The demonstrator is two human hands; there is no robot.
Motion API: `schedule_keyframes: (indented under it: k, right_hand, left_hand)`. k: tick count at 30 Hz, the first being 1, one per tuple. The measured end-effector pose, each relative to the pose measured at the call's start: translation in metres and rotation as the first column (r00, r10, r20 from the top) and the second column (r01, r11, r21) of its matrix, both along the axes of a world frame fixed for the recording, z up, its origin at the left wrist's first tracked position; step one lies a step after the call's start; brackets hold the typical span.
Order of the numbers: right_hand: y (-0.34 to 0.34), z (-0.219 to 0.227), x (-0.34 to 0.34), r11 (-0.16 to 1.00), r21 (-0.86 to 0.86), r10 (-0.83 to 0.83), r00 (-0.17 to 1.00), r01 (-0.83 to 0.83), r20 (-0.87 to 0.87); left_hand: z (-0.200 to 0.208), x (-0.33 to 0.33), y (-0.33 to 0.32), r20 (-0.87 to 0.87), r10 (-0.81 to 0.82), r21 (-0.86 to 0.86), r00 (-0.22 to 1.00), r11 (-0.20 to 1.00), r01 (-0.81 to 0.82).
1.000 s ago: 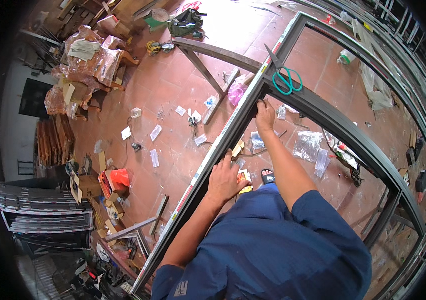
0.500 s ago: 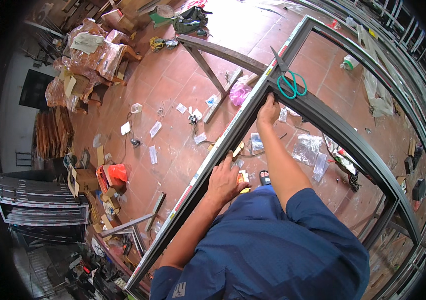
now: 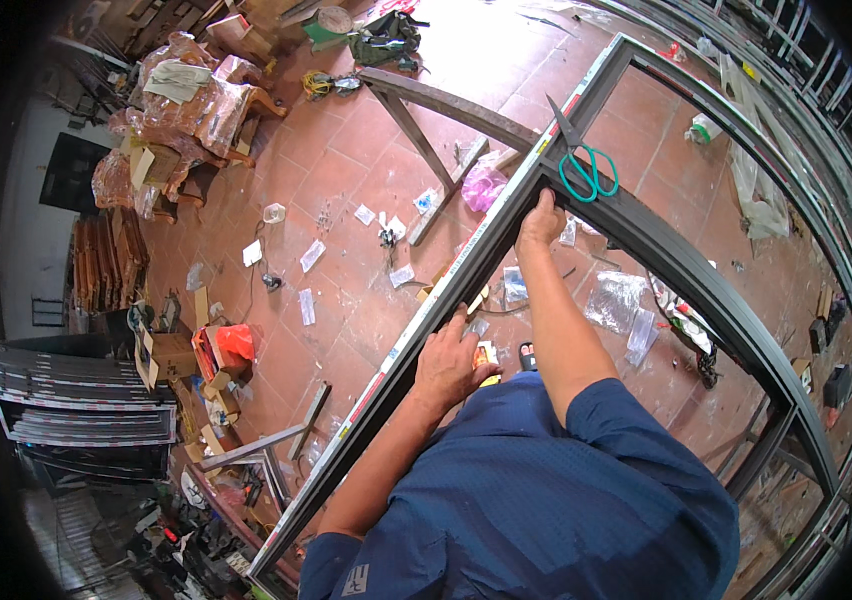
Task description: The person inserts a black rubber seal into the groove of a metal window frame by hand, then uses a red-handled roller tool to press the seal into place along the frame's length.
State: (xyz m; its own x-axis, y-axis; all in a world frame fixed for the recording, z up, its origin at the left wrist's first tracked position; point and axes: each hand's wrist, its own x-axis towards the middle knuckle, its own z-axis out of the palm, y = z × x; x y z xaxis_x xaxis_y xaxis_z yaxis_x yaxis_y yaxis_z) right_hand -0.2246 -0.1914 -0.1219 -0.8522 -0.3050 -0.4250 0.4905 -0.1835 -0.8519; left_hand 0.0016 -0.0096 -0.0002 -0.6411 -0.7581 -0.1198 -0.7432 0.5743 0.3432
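A large dark grey metal frame point(image 3: 666, 252), like a window or door frame, runs across in front of me, with a pale, printed strip along its long outer side. My right hand point(image 3: 542, 225) grips it at the inner corner where a crossbar meets that side; the thumb shows, while the other fingers are mostly hidden. Farther down the same side, my left hand point(image 3: 446, 368) lies against the inner edge, index finger stretched along it and thumb apart. Scissors with teal handles point(image 3: 587, 174) rest on the joint just beyond my right hand, blades pointing away.
A metal trestle point(image 3: 446, 105) stands beneath the frame. Plastic scraps and a pink bag point(image 3: 484, 188) litter the tiled floor point(image 3: 346, 290). Wrapped wooden furniture point(image 3: 191, 110) stands far left, with stacked dark frames point(image 3: 86, 400) below it. Long metal profiles point(image 3: 796, 60) line the right side.
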Motion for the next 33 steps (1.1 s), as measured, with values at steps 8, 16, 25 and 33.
schedule_keyframes:
  k: [8,16,25,33]
  right_hand:
    - [0.002,-0.027,-0.021,0.976,-0.207,0.102,0.987,-0.075,0.123]
    - [0.004,-0.028,-0.032,0.967,-0.195,0.196,0.964,-0.161,0.179]
    - [0.046,-0.008,-0.007,0.814,-0.450,0.539,0.765,-0.367,0.351]
    - [0.081,-0.003,0.043,0.710,-0.618,0.682,0.549,-0.337,0.484]
  left_hand:
    - [0.000,-0.001,-0.001,-0.012,0.015,0.015,1.000,1.000,-0.014]
    - [0.002,-0.003,0.001,-0.033,0.051,0.023,0.998,0.998,-0.050]
    - [-0.005,-0.001,0.003,-0.073,0.069,-0.024,0.995,0.997,-0.071]
    - [-0.010,0.001,0.006,-0.099,0.082,-0.052,0.992,0.995,-0.087]
